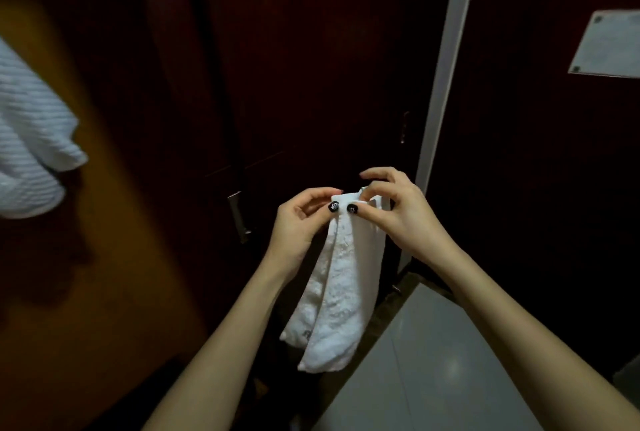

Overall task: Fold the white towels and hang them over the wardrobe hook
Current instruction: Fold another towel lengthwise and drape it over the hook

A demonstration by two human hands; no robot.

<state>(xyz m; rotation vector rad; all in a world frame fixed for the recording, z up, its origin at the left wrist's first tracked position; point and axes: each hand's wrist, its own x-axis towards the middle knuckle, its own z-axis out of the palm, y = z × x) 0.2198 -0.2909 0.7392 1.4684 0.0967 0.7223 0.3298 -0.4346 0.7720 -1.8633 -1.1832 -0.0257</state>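
Your two bare hands meet in front of a dark wooden wardrobe door (311,67), holding up a folded white towel (343,285). Your left hand (301,219) pinches the towel's top edge between thumb and curled fingers. Your right hand (398,212) pinches the same edge just beside it, thumb in front and fingers bent over the top. Both thumbnails are painted dark with a pale pattern and sit almost side by side. The towel hangs straight down from your grip in long narrow layers, its lower end loose between your forearms, above a pale tiled floor (433,361).

A metal door handle (238,216) shows on the wardrobe to the left of your left hand. A pale vertical frame strip (446,60) runs up behind your right hand. At the far left edge, a second white towel (31,140) with a ribbed texture hangs against an orange-brown surface; what holds it lies outside the view. A pale rectangular plate (606,46) is fixed to the dark panel at upper right.
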